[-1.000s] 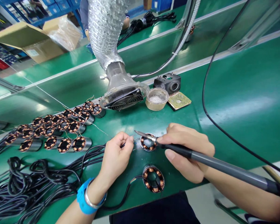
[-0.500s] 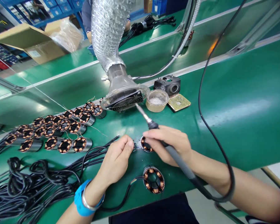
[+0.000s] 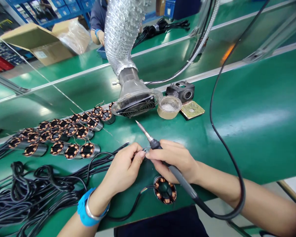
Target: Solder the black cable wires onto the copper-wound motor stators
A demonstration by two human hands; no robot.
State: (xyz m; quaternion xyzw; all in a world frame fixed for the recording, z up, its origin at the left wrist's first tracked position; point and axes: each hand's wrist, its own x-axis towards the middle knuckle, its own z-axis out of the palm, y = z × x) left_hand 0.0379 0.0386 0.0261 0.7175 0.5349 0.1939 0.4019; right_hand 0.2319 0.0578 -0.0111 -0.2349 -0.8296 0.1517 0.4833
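Observation:
My right hand [image 3: 176, 160] is closed around a soldering iron [image 3: 145, 131], whose metal tip points up and left below the fume extractor. Its thumb and forefinger also reach the small clear piece between my hands. My left hand [image 3: 127, 166], wearing a blue wrist strap [image 3: 86, 208], pinches a tiny clear and dark piece [image 3: 146, 150], too small to name. Just below my right hand lies a stator with copper windings [image 3: 165, 191], its black cable [image 3: 135, 203] running left. Left of my left hand spread loose black cables [image 3: 51, 187].
Rows of copper-wound stators [image 3: 71, 150] stand at the left. A fume extractor [image 3: 138, 105] hangs from a silver duct [image 3: 124, 36] above the bench. Behind are a round pot [image 3: 169, 110], a yellow sponge [image 3: 192, 109] and a black holder [image 3: 181, 90]. Another person's arm [image 3: 98, 24] shows across the bench.
My right hand has moved down and left to meet my left hand. The iron's tip has dropped away from the extractor. The stator between my hands is now out of sight.

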